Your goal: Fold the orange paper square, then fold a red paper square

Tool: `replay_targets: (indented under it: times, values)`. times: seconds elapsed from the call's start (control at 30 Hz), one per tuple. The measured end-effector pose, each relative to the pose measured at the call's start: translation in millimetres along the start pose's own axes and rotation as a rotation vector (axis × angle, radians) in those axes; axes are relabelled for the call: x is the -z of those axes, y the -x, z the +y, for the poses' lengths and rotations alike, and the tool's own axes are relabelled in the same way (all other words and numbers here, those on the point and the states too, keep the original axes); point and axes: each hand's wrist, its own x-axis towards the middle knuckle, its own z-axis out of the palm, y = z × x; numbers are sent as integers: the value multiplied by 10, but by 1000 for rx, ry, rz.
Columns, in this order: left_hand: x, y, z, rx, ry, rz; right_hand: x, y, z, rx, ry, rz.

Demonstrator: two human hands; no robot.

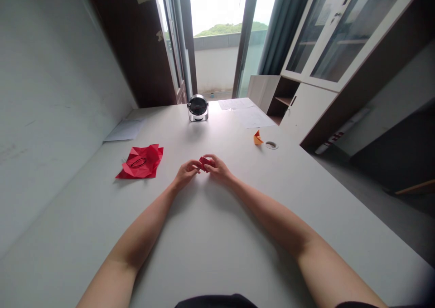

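A small folded piece of red paper (204,162) is held between my two hands, above the middle of the white table (190,249). My left hand (186,172) pinches its left side with the fingertips. On the other side, my right hand (217,166) has its thumb and fingers closed around the paper. The fingers cover much of it, so its exact shape is hard to make out. To the left lies a creased, unfolded red paper sheet (149,158) with a thin black loop (138,163) resting on it.
A folded orange paper piece (257,138) stands beside a round table hole (272,145) at the right. A round black device on a silver stand (198,107) is at the back. White papers (254,117) lie at the back right, another sheet (125,129) by the left wall.
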Motion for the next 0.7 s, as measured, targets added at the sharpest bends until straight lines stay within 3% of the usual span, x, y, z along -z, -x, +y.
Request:
replay_targets:
  times: [0.7]
  values:
    - [25,-24,-131,3,-86,67,18,-20,86,-18,138,1]
